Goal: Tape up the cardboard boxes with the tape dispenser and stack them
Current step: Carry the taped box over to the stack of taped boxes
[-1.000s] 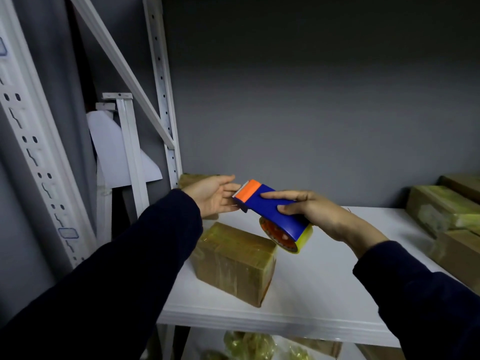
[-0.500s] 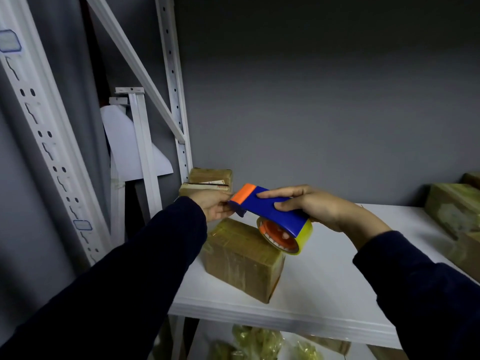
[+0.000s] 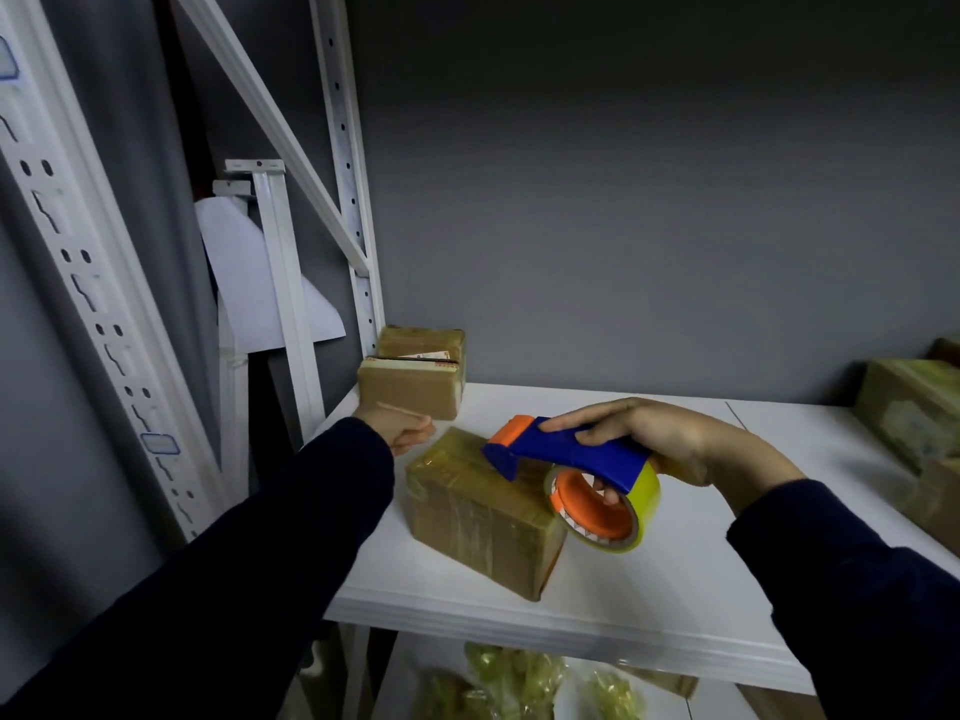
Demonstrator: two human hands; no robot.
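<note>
Head view shows the right hand wrapped around the blue tape dispenser. Its orange end is touching or just over the top of the near box, which sits close to the front edge of the white shelf. The left hand is curled up just beside the 2 back boxes; I cannot tell if it holds anything. No hand holds the near box down, so a pull on the sticky tape may drag it off the edge.
</note>
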